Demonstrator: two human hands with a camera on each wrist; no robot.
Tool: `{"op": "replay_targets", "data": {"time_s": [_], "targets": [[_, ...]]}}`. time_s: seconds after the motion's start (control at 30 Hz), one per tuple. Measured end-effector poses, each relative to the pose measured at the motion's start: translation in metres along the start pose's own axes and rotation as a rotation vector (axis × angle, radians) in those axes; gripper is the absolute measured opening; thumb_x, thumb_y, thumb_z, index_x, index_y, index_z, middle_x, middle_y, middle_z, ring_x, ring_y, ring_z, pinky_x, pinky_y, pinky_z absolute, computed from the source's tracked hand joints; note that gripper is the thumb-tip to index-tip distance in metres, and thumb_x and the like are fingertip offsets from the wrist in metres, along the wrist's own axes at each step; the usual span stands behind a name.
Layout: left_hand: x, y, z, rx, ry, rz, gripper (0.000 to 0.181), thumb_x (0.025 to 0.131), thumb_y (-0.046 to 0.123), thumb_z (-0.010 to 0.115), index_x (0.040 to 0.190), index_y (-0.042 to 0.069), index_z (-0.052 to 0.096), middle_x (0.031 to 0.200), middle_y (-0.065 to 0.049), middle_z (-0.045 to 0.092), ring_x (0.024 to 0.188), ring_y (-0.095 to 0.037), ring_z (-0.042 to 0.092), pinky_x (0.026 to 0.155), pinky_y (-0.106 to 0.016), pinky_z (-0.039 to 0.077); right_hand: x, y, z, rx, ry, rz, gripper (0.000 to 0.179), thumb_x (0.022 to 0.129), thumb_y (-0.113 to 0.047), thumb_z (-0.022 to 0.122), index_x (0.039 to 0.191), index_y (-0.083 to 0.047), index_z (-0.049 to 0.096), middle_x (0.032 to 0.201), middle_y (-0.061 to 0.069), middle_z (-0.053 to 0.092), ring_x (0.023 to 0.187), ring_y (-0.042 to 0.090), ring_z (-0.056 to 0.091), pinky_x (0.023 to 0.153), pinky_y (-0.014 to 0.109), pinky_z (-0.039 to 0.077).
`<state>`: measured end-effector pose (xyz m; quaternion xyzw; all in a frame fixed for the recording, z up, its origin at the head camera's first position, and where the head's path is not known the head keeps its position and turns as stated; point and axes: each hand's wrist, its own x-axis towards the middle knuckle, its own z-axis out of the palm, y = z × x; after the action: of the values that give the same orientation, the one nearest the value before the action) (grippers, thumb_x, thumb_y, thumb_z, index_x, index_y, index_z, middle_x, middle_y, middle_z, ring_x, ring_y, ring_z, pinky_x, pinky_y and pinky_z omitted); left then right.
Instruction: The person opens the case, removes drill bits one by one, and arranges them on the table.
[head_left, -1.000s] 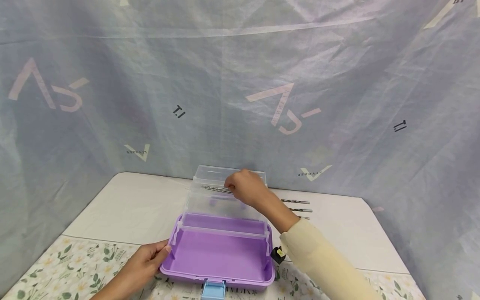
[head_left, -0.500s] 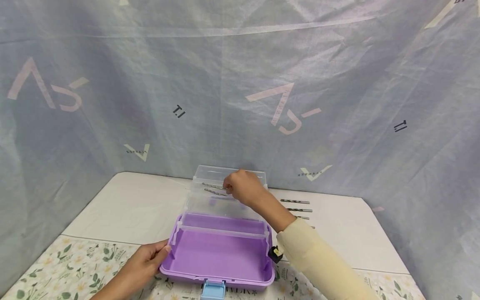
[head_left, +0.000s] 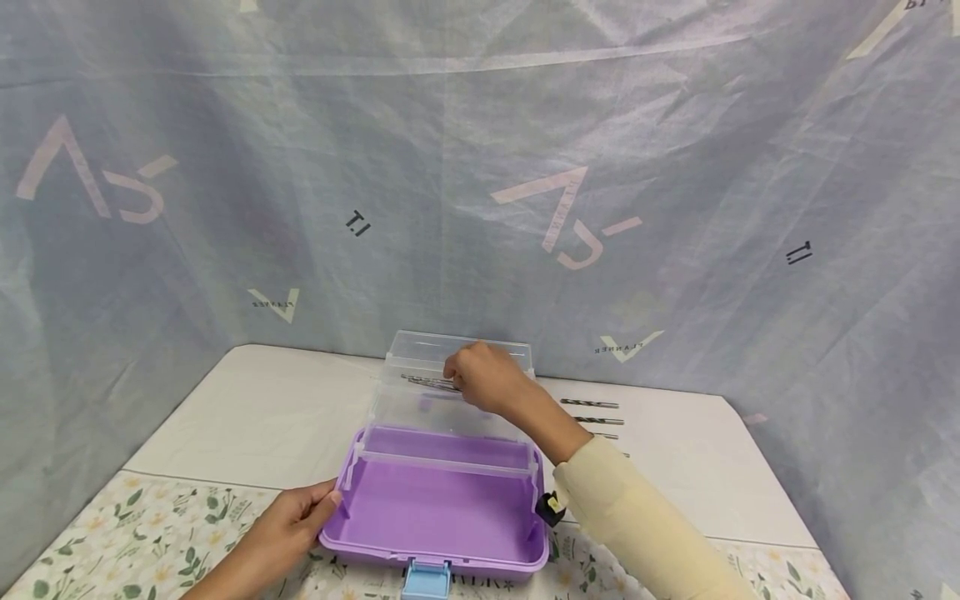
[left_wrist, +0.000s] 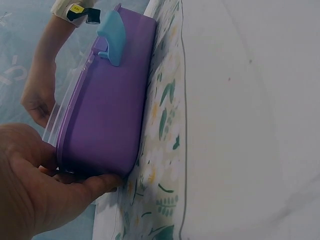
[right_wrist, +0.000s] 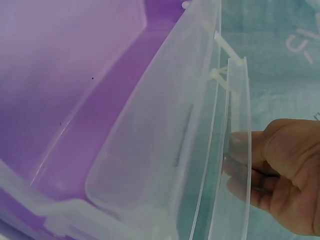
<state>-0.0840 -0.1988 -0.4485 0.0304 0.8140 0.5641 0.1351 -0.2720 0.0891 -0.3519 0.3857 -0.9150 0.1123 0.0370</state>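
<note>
A purple box (head_left: 442,508) sits open, with tiered clear trays (head_left: 405,410) folded out at its back. My left hand (head_left: 288,521) grips the box's left end, thumb over the rim; the left wrist view shows its fingers at the purple wall. Over the upper clear tray, my right hand (head_left: 491,379) pinches a drill bit (head_left: 420,380), whose fluted end points left. A second bit lies very close beside it, partly overlapped. In the right wrist view, the fingertips (right_wrist: 237,145) show through the clear tray wall, around a thin dark shank.
Several drill bits (head_left: 596,421) lie in a row on the white table (head_left: 675,467), right of the box. A light-blue latch (head_left: 427,579) hangs at the box's front. Flowered cloth (head_left: 142,533) covers the near edge; a grey curtain (head_left: 442,167) stands behind.
My right hand has shifted slightly left over the tray. The two bits, seen apart half a second ago, now lie almost together. My left hand stays on the box.
</note>
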Motion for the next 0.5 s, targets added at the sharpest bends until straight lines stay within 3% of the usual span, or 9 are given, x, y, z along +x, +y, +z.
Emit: {"op": "replay_targets", "data": {"time_s": [0.1,0.17,0.23,0.5], "targets": [[0.0001,-0.0001,-0.0002,-0.001,-0.001,0.0,0.057,0.119,0.012,0.053,0.161,-0.024,0.038,0.075,-0.002,0.059,0.063,-0.007,0.053,0.056,-0.025,0.049,-0.0013,0.0002,-0.0009,0.03,-0.026,0.015,0.032,0.101,0.013,0.066,0.1,-0.01,0.088,0.103,0.004,0.084,0.092,0.016,0.075,0.076,0.033,0.063],[0.0001,-0.0002,-0.0002,-0.001,-0.002,0.0,0.058,0.119,0.012,0.053,0.161,-0.025,0.038,0.075,-0.003,0.059,0.064,-0.007,0.053,0.056,-0.025,0.05,-0.0017,0.0004,-0.0013,0.042,-0.039,0.026,0.032,0.101,0.012,0.068,0.112,-0.009,0.089,0.117,0.008,0.087,0.11,0.023,0.082,0.09,0.04,0.07],[0.0002,-0.0004,-0.0002,0.0,-0.003,0.0,0.058,0.119,0.013,0.054,0.161,-0.025,0.038,0.075,-0.003,0.059,0.063,-0.007,0.053,0.056,-0.025,0.05,-0.0019,0.0008,-0.0015,0.052,-0.047,0.031,0.033,0.102,0.013,0.068,0.117,-0.008,0.089,0.122,0.01,0.086,0.117,0.027,0.082,0.096,0.043,0.07],[0.0004,-0.0018,-0.0009,0.003,-0.012,0.013,0.059,0.12,0.013,0.053,0.161,-0.026,0.037,0.077,-0.004,0.062,0.064,-0.007,0.054,0.056,-0.025,0.05,-0.0041,0.0028,-0.0016,0.078,-0.045,0.05,0.027,0.103,0.011,0.067,0.119,-0.001,0.084,0.12,0.015,0.084,0.117,0.031,0.079,0.101,0.045,0.067]]}}
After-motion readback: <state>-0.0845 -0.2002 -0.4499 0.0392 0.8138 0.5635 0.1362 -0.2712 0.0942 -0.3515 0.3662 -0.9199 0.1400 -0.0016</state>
